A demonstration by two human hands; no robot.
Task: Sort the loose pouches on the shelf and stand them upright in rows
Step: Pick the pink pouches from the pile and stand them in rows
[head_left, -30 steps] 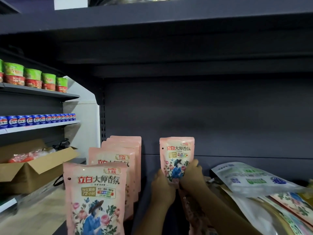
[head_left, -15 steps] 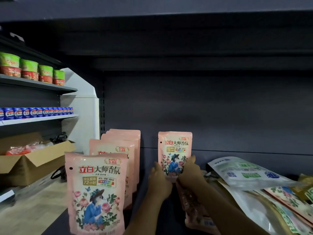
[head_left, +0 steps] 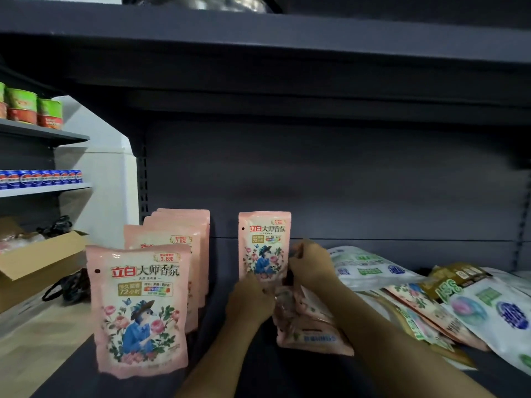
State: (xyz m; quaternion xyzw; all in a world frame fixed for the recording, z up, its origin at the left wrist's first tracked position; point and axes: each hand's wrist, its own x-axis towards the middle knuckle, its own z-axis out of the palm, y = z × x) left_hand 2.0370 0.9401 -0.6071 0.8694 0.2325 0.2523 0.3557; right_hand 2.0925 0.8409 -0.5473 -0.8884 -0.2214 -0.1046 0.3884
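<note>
Beside finished pink row [head_left: 161, 271] we find single pink pouch [head_left: 263, 245] standing upright on shelf [head_left: 224, 282], starting second row, we judge. Our left hand [head_left: 249, 298] rests at its base, fingers curled; whether it grips pouch, we cannot tell. Our right hand [head_left: 311, 262], just right of pouch, pinches top of another pink pouch [head_left: 304, 320], apparently drawn from loose heap [head_left: 431, 305] further right. Pouches: glossy flexible film, flat seals, gusseted bottoms; heap mixes pink, white and gold packs, lying flat and overlapped.

My one head camera looks forward and slightly down into the dark shelf [head_left: 235, 366], close in; my forearms enter from the bottom edge.
</note>
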